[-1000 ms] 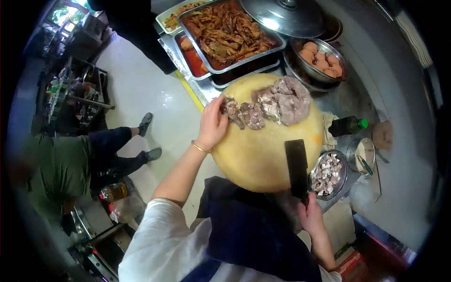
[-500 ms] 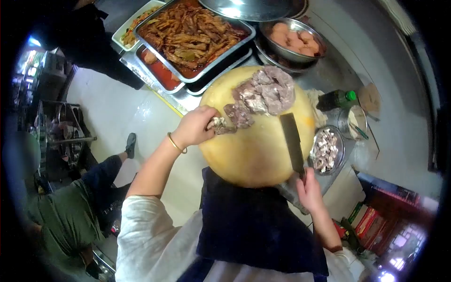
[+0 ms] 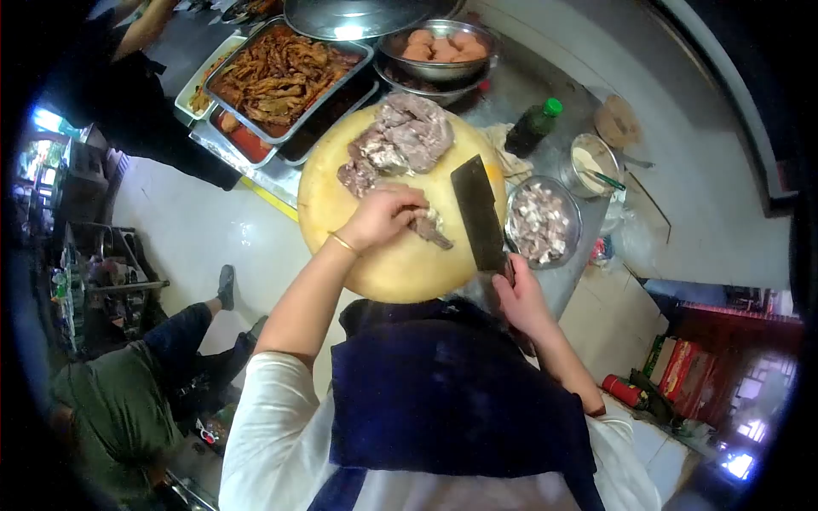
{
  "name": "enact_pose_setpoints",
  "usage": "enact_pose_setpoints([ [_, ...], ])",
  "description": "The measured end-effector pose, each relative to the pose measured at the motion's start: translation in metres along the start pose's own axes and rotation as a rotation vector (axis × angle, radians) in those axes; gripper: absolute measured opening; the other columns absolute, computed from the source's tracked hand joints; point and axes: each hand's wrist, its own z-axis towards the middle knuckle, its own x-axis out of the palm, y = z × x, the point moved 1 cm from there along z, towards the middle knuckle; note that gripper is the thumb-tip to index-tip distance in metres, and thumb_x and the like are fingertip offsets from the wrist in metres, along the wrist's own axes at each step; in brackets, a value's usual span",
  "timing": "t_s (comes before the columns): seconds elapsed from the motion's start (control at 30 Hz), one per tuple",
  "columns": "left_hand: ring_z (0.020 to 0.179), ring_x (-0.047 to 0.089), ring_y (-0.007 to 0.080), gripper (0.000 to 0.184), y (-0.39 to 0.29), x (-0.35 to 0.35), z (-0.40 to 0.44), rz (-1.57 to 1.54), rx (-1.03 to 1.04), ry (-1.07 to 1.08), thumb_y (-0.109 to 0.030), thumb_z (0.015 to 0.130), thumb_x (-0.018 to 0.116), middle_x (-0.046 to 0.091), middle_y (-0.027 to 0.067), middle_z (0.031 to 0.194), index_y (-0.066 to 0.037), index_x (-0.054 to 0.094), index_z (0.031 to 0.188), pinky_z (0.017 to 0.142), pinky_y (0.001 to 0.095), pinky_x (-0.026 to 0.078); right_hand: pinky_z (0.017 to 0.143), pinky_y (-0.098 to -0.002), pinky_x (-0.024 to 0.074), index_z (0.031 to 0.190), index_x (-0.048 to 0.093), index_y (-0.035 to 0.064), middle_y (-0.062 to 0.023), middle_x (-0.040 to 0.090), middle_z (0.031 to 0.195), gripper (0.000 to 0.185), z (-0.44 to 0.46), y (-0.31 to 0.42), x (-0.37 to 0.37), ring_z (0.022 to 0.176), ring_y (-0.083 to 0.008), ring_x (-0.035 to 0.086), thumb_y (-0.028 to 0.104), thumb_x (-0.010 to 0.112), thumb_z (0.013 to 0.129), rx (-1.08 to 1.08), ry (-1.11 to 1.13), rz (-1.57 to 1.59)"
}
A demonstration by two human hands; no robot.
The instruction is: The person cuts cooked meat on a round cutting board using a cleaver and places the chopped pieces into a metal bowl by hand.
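A round yellow chopping board (image 3: 388, 272) lies in front of me. My left hand (image 3: 388, 217) is closed on a small piece of cooked meat (image 3: 433, 230), pressing it on the board's middle. A larger lump of greyish meat (image 3: 409, 136) rests toward the board's far side, just beyond that hand. Around the handle of a cleaver (image 3: 479, 213) my right hand (image 3: 521, 298) is wrapped. The dark blade slants over the board's right part, a short way right of the small piece. Chopped meat fills a glass bowl (image 3: 545, 221) at the board's right.
Past the board stand a tray of braised meat pieces (image 3: 285, 77) and a metal bowl of round brown items (image 3: 439, 51). A green-capped bottle (image 3: 534, 128) and a container of pale paste (image 3: 592, 162) are on the right. Another person (image 3: 119, 409) is at lower left.
My left hand has moved right with the small meat piece, from the board's left edge to its middle. The cleaver's blade now shows its broad side more. The whole view has shifted.
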Motion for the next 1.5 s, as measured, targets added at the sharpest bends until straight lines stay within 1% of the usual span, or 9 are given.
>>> enact_pose_setpoints([
  [0.03, 0.097, 0.068, 0.0259, 0.024, 0.0, 0.008, 0.001, 0.372, 0.259, -0.16, -0.002, 0.085, 0.07, 0.07, 0.0152, 0.105, -0.004, 0.07, 0.109, 0.086, 0.035, 0.053, 0.053, -0.0291, 0.045, 0.127, 0.047, 0.0035, -0.0051, 0.058, 0.081, 0.031, -0.005, -0.005, -0.003, 0.061, -0.0114, 0.054, 0.011, 0.058, 0.1, 0.025, 0.022, -0.016],
  [0.17, 0.075, 0.063, 0.0309, 0.016, -0.024, 0.05, -0.026, 0.387, -0.123, -0.479, -0.011, 0.081, 0.075, 0.064, 0.0127, 0.086, -0.004, 0.064, 0.091, 0.072, 0.0417, 0.051, 0.063, -0.0353, 0.0492, 0.122, 0.048, 0.0031, -0.0093, 0.062, 0.083, 0.027, -0.015, -0.017, -0.011, 0.071, -0.0191, 0.061, 0.011, 0.059, 0.098, 0.04, 0.051, -0.085],
  [0.23, 0.086, 0.061, 0.0302, 0.02, -0.025, 0.081, -0.03, 0.065, -0.476, -0.539, -0.021, 0.08, 0.077, 0.064, 0.0095, 0.086, -0.008, 0.065, 0.087, 0.079, 0.0442, 0.046, 0.068, -0.0386, 0.0501, 0.121, 0.048, 0.0028, -0.0127, 0.064, 0.086, 0.027, -0.016, -0.013, -0.011, 0.077, -0.0243, 0.064, 0.011, 0.059, 0.097, 0.035, 0.051, -0.09],
  [0.27, 0.088, 0.062, 0.0297, 0.036, -0.016, 0.096, -0.032, 0.192, -0.387, -0.636, -0.031, 0.077, 0.082, 0.064, 0.0098, 0.093, -0.008, 0.063, 0.097, 0.08, 0.0437, 0.047, 0.071, -0.04, 0.0502, 0.121, 0.048, 0.0027, -0.0144, 0.065, 0.088, 0.028, -0.016, -0.008, -0.014, 0.079, -0.0268, 0.064, 0.011, 0.059, 0.097, 0.044, 0.064, -0.077],
  [0.4, 0.093, 0.061, 0.0319, 0.06, -0.019, 0.117, -0.02, 0.491, -0.399, -0.859, -0.037, 0.069, 0.086, 0.061, 0.0145, 0.108, -0.008, 0.059, 0.114, 0.085, 0.043, 0.048, 0.073, -0.0488, 0.0523, 0.127, 0.047, 0.0042, -0.0205, 0.069, 0.092, 0.037, -0.015, -0.016, -0.016, 0.085, -0.0416, 0.068, 0.018, 0.059, 0.096, -0.025, 0.103, -0.034],
  [0.73, 0.088, 0.065, 0.03, 0.041, -0.019, 0.095, -0.042, 0.317, -0.442, -0.636, -0.033, 0.072, 0.081, 0.065, 0.0126, 0.097, -0.009, 0.066, 0.102, 0.08, 0.0428, 0.051, 0.074, -0.0512, 0.054, 0.127, 0.049, 0.0092, -0.0187, 0.072, 0.094, 0.038, -0.027, 0.003, -0.031, 0.082, -0.0429, 0.069, 0.022, 0.062, 0.094, -0.279, 0.197, -0.461],
  [1.0, 0.088, 0.067, 0.0308, 0.03, -0.012, 0.079, -0.046, 0.293, -0.546, -0.431, -0.033, 0.073, 0.072, 0.069, 0.0098, 0.09, -0.012, 0.066, 0.094, 0.078, 0.0447, 0.046, 0.073, -0.0527, 0.0534, 0.127, 0.049, 0.0102, -0.0191, 0.071, 0.091, 0.036, -0.017, 0.012, -0.027, 0.082, -0.043, 0.068, 0.021, 0.06, 0.094, -0.2, 0.217, -0.521],
  [1.1, 0.076, 0.07, 0.0282, 0.028, -0.014, 0.069, -0.047, 0.328, -0.532, -0.408, -0.029, 0.072, 0.072, 0.071, 0.0089, 0.078, -0.012, 0.07, 0.095, 0.075, 0.0407, 0.053, 0.073, -0.0529, 0.0532, 0.126, 0.049, 0.0101, -0.0194, 0.071, 0.091, 0.035, -0.021, 0.017, -0.021, 0.082, -0.043, 0.068, 0.021, 0.06, 0.094, -0.141, 0.189, -0.566],
  [1.5, 0.077, 0.07, 0.0309, 0.024, -0.006, 0.038, -0.053, 0.258, -0.576, -0.223, -0.029, 0.072, 0.073, 0.072, 0.0112, 0.079, -0.011, 0.073, 0.087, 0.072, 0.0405, 0.055, 0.071, -0.0538, 0.0527, 0.122, 0.049, 0.0099, -0.0202, 0.07, 0.088, 0.032, -0.023, 0.02, -0.006, 0.08, -0.0439, 0.067, 0.024, 0.058, 0.095, -0.153, 0.1, -0.632],
])
